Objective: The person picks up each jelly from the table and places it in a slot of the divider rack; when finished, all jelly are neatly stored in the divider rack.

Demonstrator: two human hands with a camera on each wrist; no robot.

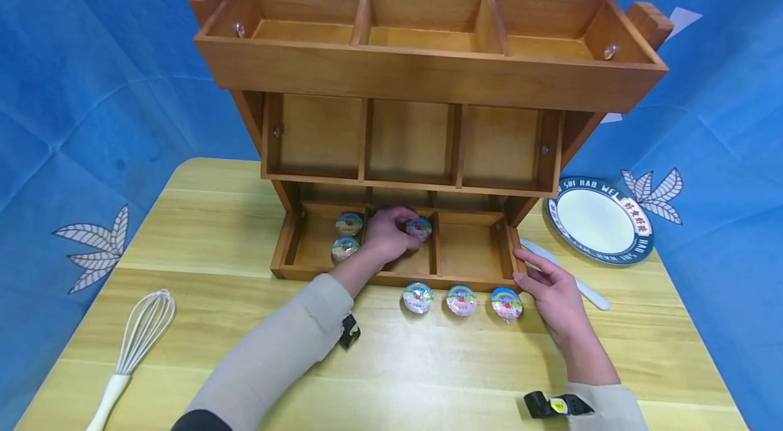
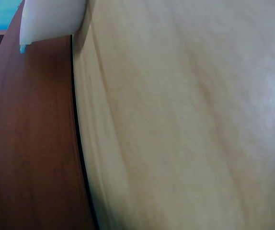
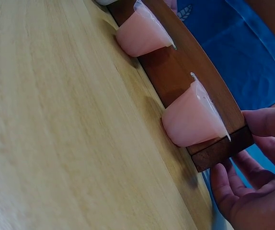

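Note:
My left hand (image 1: 385, 237) reaches into the middle compartment of the bottom tier of a wooden three-tier rack (image 1: 428, 71). Its fingers pinch a small jelly cup (image 1: 419, 228) with a printed foil lid. My right hand (image 1: 553, 291) holds the front right corner of that bottom tier; in the right wrist view its fingers bend about the wooden corner (image 3: 223, 148). Two jelly cups, one (image 1: 349, 223) behind the other (image 1: 345, 248), sit in the left compartment. Along the tier's front, on the table, stand a white-bodied cup (image 1: 418, 298) and two pink ones (image 1: 461, 300) (image 1: 506, 304).
A whisk (image 1: 137, 342) lies on the table (image 1: 428, 376) at the left. To the right are a plate (image 1: 642, 240) with a dark patterned rim and a white spatula-like utensil (image 1: 590, 294), partly behind my right hand. The rack's upper tiers overhang the bottom one.

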